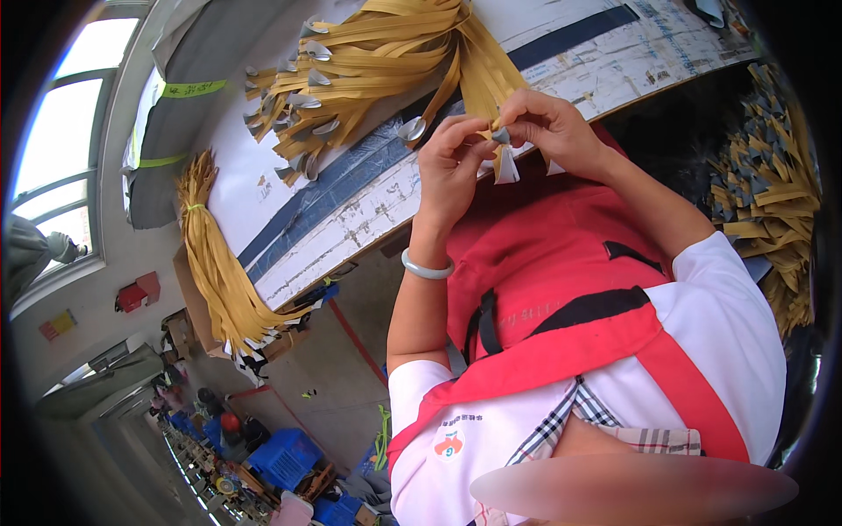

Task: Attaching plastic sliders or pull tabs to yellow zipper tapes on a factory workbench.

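Lengthwise, the held strap [501, 137] points bodyward.

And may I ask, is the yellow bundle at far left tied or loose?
Tied: a greenish band cinches the bundle near its top.

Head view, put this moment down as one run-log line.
left hand: pinching grey-tipped piece | right hand: pinching same piece | yellow strips: piled on table
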`<state>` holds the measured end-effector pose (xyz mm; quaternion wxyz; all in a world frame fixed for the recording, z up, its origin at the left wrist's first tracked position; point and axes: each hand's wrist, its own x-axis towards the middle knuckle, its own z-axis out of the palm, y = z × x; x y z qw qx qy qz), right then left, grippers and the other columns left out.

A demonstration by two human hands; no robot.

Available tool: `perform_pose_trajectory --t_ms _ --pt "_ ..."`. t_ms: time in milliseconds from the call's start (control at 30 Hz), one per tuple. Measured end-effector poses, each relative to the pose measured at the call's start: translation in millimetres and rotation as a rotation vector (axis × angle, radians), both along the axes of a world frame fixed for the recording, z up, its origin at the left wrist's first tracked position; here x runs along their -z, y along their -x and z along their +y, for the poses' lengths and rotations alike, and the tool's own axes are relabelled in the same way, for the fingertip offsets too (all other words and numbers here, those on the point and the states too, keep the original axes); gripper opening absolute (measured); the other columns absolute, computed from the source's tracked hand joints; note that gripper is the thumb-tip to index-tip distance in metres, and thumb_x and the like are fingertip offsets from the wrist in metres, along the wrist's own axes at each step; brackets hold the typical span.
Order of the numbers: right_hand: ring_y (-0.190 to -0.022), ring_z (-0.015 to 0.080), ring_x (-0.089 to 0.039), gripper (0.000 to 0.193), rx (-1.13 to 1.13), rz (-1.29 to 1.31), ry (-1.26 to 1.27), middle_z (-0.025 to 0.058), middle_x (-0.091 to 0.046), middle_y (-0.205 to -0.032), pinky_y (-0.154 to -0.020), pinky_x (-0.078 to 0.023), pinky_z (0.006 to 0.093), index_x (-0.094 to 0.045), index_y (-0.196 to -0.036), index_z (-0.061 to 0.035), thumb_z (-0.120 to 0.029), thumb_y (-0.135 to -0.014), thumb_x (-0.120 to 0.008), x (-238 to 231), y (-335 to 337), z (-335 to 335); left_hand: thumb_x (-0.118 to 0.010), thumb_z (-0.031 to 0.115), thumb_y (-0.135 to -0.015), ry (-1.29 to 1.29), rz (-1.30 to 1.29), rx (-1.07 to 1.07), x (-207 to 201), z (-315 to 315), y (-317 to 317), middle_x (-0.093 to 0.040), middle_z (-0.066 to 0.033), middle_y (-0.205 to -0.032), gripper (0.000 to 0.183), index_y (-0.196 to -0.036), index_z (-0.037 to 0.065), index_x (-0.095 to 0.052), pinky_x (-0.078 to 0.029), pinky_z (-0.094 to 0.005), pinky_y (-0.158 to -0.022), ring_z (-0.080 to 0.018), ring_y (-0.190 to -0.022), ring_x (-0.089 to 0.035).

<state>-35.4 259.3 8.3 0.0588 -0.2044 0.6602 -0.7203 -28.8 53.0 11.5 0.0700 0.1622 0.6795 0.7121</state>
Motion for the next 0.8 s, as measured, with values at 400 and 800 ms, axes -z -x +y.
perform_pose_trajectory --t_ms 400,800 --pt "-0.071 0.0053 -0.057 0.014 0.11 -0.133 -0.076 -0.0016 -0.061 -0.078 -0.064 -0.048 0.0214 -0.063 -0.092 -0.0031 -0.016 -0.095 -0.068 -5 -4 -6 -0.069 -0.006 -0.087 0.333 0.33 -0.076 3 12 -10 -0.058 -0.0033 -0.078 0.009 -0.087 -0.002 -0.061 -0.049 -0.0228 -0.061 -0.0096 -0.069 -0.062" --pt "-0.08 0.0204 -0.061 0.009 -0.07 0.185 -0.555 0.0058 -0.061 -0.09 -0.072 -0.05 0.0305 -0.062 -0.097 -0.0055 -0.014 -0.095 -0.062 5 -6 10 -0.062 0.004 -0.097 -0.022 0.141 -0.932 -4 -121 -3 -0.062 -0.0039 -0.092 0.015 -0.111 0.002 -0.058 -0.056 -0.0245 -0.068 -0.0123 -0.08 -0.063"
